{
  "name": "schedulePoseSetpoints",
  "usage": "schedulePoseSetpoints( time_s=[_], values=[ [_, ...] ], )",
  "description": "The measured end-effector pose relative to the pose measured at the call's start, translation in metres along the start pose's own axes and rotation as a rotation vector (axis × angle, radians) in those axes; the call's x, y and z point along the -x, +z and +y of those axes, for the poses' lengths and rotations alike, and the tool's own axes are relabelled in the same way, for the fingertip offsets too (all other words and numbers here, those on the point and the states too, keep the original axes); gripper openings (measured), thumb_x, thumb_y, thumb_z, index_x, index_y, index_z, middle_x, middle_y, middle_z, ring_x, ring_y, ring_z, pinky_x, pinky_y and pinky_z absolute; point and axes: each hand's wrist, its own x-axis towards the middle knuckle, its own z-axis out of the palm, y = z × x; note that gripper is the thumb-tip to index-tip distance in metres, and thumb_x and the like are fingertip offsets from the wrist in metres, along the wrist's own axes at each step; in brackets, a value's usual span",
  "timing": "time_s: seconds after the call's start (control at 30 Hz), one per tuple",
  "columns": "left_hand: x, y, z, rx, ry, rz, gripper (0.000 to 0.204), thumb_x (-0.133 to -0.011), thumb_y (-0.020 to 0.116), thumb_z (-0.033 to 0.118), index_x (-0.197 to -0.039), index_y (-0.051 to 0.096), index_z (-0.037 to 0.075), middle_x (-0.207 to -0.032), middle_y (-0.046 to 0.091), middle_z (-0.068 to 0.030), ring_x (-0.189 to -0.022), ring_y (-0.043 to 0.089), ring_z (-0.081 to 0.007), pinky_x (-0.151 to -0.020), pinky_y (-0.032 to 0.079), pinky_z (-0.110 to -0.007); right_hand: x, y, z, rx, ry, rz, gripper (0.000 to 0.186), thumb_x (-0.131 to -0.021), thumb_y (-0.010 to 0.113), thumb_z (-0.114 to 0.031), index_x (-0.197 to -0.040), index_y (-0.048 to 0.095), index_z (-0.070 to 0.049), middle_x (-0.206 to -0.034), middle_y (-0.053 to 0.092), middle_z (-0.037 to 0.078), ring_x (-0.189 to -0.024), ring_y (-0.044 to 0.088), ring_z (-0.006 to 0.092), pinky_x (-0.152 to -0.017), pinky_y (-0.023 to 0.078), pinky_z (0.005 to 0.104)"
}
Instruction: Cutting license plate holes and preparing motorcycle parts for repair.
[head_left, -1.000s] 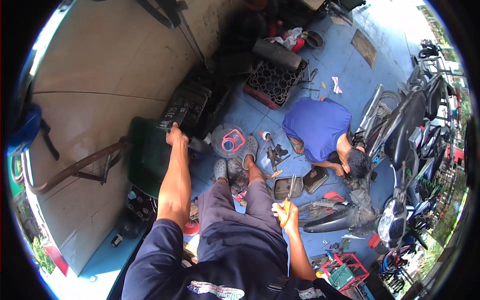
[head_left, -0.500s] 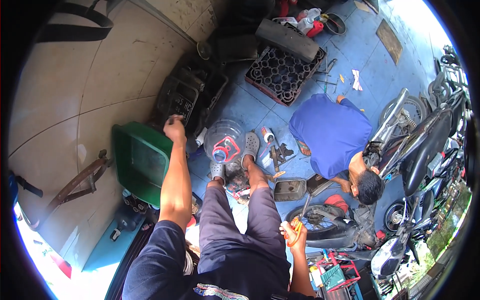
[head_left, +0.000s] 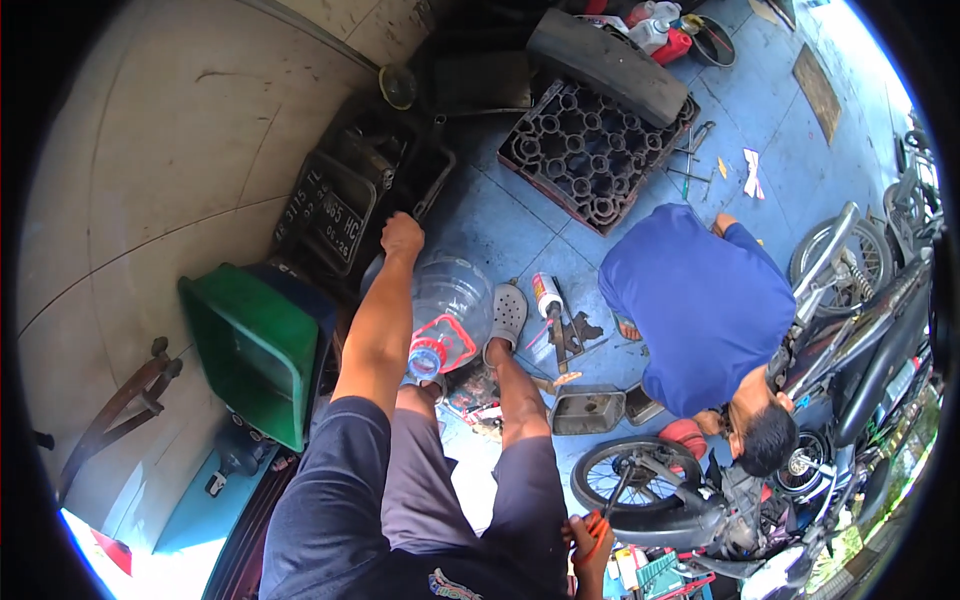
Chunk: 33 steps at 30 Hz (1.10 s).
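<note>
My left hand (head_left: 403, 236) reaches forward above the large clear water jug (head_left: 455, 290), its fingers curled; whatever it holds, if anything, is hidden. Just beyond it are dark licence plates (head_left: 335, 212) and black parts against the wall. My right hand (head_left: 588, 548), low and beside my thigh, is closed around a tool with orange handles (head_left: 597, 533) and a slim dark tip, its exact kind unclear. The jug, with a red handle and blue neck, stands at my feet.
A green tub (head_left: 250, 350) is at left by the wall. A person in a blue shirt (head_left: 690, 300) crouches at right beside motorcycle parts and a wheel (head_left: 635, 475). Ahead lies a black crate (head_left: 590, 150); a metal tray (head_left: 588, 410) and a white tube (head_left: 546, 295) lie nearer.
My left hand has moved right, away from the licence plates to above the jug. My right hand has dropped lower with the orange-handled tool. The view has shifted, and the co-worker's head appears lower.
</note>
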Motion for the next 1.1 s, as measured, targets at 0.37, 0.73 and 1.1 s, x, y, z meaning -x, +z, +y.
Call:
schedulePoseSetpoints(
  time_s=[0.37,0.73,1.1],
  values=[
    [-0.104,0.076,-0.007,-0.207,0.107,0.008,0.027,-0.096,0.058,0.017,-0.113,0.074,0.002,-0.119,0.072,-0.0188,-0.113,0.069,-0.0380,-0.096,0.056,-0.045,-0.046,-0.012,0.019,0.219,-0.060,0.102,0.032,-0.091,0.071,-0.031,-0.084,0.060,-0.002,-0.068,0.057,0.006,-0.062,0.052,0.0215,-0.056,0.040,0.0384],
    [-0.084,0.081,0.023,-0.039,0.158,0.053,0.023,-0.092,0.061,0.015,-0.108,0.073,0.003,-0.115,0.071,-0.0240,-0.107,0.070,-0.0400,-0.090,0.058,-0.050,-0.079,-0.048,0.093,0.528,-0.137,0.084,0.035,-0.095,0.064,-0.031,-0.079,0.058,0.000,-0.069,0.056,0.009,-0.065,0.051,0.0227,-0.060,0.041,0.0421],
    [0.126,-0.030,-0.021,0.391,0.277,0.041,0.026,-0.083,0.064,0.008,-0.107,0.070,0.003,-0.093,0.071,-0.0285,-0.096,0.069,-0.0456,-0.086,0.055,-0.051,-0.050,-0.060,0.068,0.677,-0.133,-0.001,0.064,-0.102,0.044,-0.056,-0.114,0.061,0.004,-0.097,0.064,0.021,-0.091,0.058,0.0404,-0.089,0.043,0.0539]
  ],
)
